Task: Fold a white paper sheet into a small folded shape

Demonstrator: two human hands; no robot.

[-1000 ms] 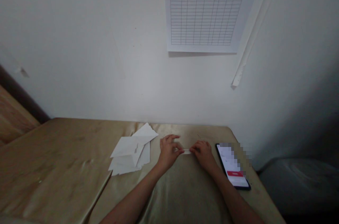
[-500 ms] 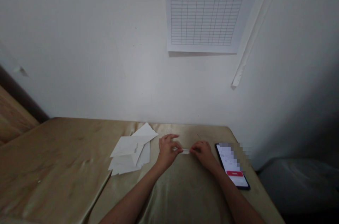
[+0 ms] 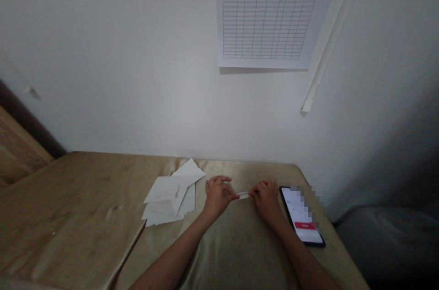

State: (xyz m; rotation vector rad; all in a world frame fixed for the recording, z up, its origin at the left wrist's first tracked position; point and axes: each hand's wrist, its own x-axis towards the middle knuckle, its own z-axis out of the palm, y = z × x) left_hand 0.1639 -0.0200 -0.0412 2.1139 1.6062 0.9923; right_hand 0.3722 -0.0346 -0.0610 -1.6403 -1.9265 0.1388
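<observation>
A narrow strip of white paper, seemingly folded or rolled, stretches between my two hands just above the gold-brown covered surface. My left hand pinches its left end between thumb and index finger, the other fingers held loosely apart. At the right end, my right hand grips it with thumb and fingers closed together. Both fingertips hide the strip's ends. To the left of my left hand lies a loose pile of white paper sheets, several of them overlapping and some with ragged edges.
Beside my right forearm lies a smartphone with a lit screen, partly pixelated. A white wall rises behind the surface, with a printed table sheet hung on it. A seam crosses the cover at left.
My right hand has shifted slightly right and rolled a little, and the strip between the hands now slants up toward the right. The left hand is almost unmoved.
</observation>
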